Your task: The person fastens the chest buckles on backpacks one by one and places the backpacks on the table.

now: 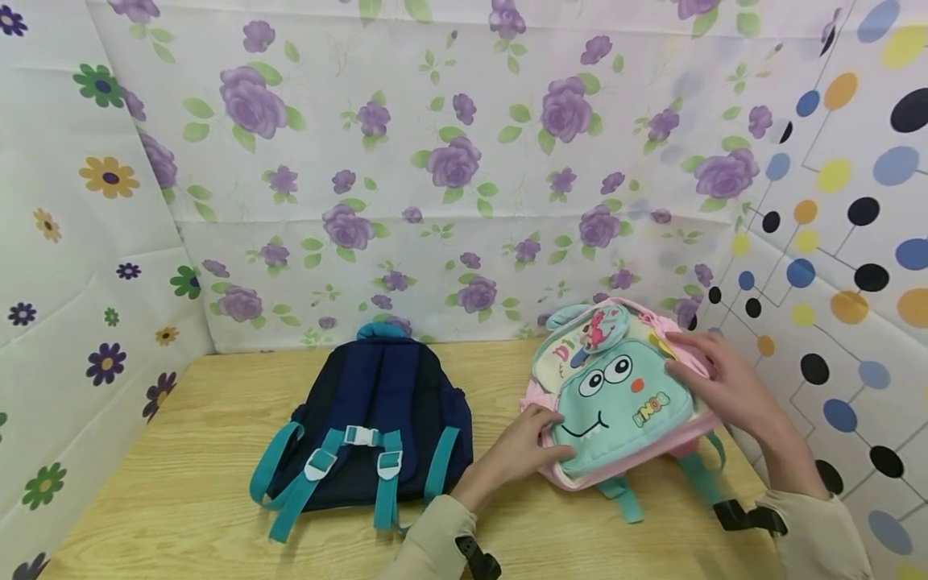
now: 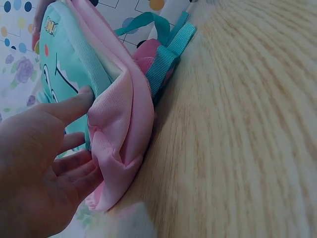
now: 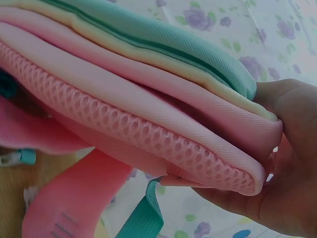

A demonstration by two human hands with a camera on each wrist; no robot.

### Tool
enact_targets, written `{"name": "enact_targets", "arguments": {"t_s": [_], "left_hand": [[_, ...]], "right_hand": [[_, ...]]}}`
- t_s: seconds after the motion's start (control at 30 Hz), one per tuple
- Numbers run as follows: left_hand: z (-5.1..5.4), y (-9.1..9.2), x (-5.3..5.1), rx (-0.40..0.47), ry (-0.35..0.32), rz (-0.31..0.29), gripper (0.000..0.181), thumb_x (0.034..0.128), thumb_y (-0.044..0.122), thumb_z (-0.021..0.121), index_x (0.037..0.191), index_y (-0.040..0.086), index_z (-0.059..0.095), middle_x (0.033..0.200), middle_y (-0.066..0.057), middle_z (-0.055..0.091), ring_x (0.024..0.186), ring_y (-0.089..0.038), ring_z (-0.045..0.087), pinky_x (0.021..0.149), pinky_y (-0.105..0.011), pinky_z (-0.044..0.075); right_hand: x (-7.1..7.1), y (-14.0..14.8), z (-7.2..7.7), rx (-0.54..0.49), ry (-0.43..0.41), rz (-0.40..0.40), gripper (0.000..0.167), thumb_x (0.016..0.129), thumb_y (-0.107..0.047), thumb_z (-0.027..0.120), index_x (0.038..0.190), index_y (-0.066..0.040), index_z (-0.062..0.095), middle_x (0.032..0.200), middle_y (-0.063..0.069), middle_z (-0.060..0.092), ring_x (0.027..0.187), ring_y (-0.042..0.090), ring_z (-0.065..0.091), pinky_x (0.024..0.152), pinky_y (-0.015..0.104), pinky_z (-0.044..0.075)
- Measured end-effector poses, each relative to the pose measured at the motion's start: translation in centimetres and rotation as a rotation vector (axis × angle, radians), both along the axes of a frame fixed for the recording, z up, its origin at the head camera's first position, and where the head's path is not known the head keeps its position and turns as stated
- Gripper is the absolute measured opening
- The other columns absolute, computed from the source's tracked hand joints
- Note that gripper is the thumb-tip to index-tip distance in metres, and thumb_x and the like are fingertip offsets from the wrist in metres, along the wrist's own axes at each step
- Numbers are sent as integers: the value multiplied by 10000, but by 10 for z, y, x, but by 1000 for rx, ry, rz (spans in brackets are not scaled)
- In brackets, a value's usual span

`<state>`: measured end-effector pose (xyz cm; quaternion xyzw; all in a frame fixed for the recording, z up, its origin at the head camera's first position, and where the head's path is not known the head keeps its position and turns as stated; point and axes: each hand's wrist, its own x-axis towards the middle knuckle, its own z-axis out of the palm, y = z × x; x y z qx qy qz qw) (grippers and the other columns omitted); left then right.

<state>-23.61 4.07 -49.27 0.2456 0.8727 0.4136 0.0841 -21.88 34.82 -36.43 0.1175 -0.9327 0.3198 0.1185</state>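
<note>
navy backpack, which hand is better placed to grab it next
Probably the left hand: it grips the side of the mint backpack nearer the navy backpack; the right hand grips the far side.

Mint-and-pink backpack [image 1: 616, 403], smiley front pocket [image 1: 631, 415] facing up, tilted, teal straps [image 1: 622, 499] underneath, right side of table [image 1: 558, 536].
</note>
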Motion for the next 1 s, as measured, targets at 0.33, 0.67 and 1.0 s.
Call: {"name": "enact_targets", "arguments": {"t_s": [0.33,0.67,1.0], "left_hand": [[-5,5,-3,28,-5,-22,638,861,537,716,1370,173,591,1228,26,534,1024,-95,507,918,-238,443],[-4,11,-4,75,-6,-55,616,872,491,722,1366,148,589,1213,12,526,1033,-109,511,893,-211,447],[-9,20,-4,162,-60,-95,615,876,452,727,1378,131,575,1255,28,517,1156,-102,540,1010,-238,459]], "right_hand": [[3,-10,15,8,46,26,537,960,-324,657,1435,-114,523,1388,201,478,1207,397,458,895,580,388],[3,-20,30,-16,72,67,520,949,-296,681,1422,-134,538,1442,203,451,1261,422,428,937,622,358],[9,-22,45,20,72,107,587,913,-283,725,1457,-245,510,1508,152,419,1258,381,451,870,496,415]]}}
